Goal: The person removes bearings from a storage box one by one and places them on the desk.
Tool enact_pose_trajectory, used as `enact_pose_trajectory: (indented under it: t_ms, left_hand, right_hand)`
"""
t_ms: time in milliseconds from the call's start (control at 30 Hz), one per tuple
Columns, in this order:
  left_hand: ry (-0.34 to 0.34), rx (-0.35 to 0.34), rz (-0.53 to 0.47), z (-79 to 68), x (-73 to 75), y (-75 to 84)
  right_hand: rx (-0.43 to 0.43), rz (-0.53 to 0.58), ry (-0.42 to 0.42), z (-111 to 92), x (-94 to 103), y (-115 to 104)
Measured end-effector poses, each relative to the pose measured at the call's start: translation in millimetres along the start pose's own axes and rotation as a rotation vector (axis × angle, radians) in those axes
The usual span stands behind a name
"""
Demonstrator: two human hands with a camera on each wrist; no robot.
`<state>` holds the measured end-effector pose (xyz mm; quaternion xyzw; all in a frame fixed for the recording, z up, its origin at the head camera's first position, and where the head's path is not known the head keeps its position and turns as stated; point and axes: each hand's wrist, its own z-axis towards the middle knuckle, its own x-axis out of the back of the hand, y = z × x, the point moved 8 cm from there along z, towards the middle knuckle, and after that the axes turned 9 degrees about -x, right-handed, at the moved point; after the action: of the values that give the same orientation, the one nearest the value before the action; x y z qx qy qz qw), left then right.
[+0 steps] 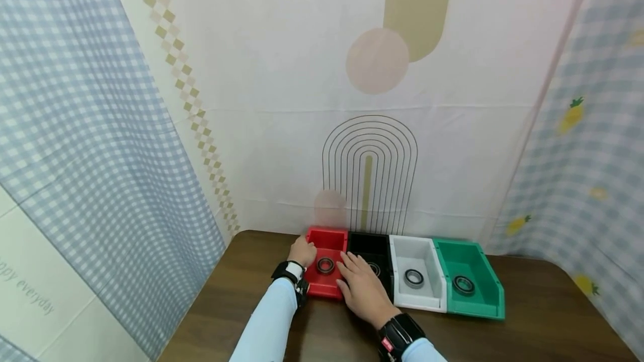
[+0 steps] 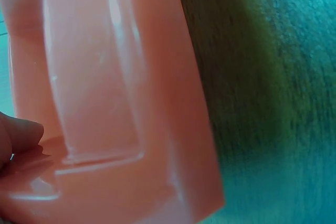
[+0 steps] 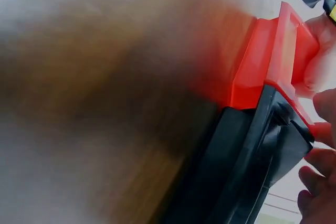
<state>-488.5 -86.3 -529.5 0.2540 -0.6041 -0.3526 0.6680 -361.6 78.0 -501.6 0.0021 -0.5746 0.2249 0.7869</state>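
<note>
My left hand (image 1: 303, 251) grips the left wall of the red bin (image 1: 322, 290); its thumb (image 2: 23, 134) shows over the bin's edge in the left wrist view. A ball bearing (image 1: 325, 265) lies on the red bin's floor. My right hand (image 1: 363, 289) lies over the black bin (image 1: 369, 242), its fingers spread and fairly straight. In the right wrist view its fingertips (image 3: 320, 158) are at the walls where the red and black bins meet. A second bearing (image 1: 374, 268) in the black bin is partly hidden by this hand.
A white bin (image 1: 408, 246) and a green bin (image 1: 460, 250) continue the row to the right. One bearing (image 1: 414, 278) lies in the white bin, another bearing (image 1: 463, 285) in the green. The bins stand near the back of a brown wooden table (image 1: 221, 306), before a hanging patterned cloth (image 1: 282, 155).
</note>
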Motion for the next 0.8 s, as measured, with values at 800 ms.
enact_pose_trajectory:
  t_ms: [800]
  left_hand:
    - [0.026,-0.020,-0.016,-2.4,3.1,3.1]
  right_hand:
    - [0.098,-0.249,-0.126,63.1,-37.2,-36.8]
